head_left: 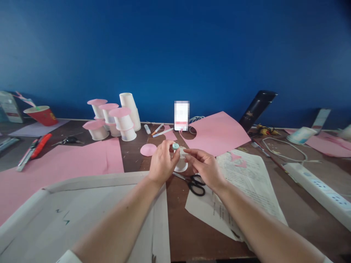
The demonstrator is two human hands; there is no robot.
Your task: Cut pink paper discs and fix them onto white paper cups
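Note:
Near the middle, my left hand [163, 162] pinches a small pale-blue roll of tape [175, 146] between thumb and fingers. Close to its right is my right hand [203, 164], fingertips pressed together; what they grip, perhaps the tape's free end, is too small to make out. A white paper cup [181, 167] stands upside down under both hands, partly hidden by them. Black-handled scissors [196, 185] lie just below, between my forearms. A pink paper disc [148, 149] rests left of my left hand.
Paper cups stacked with pink discs [124, 124] stand back left, beside nested white cups [130, 111]. A phone [181, 115] leans upright behind my hands. Pink sheets [216, 133], a utility knife [30, 153], printed paper [249, 179], a white box lid [95, 215] and a power strip [320, 191] surround them.

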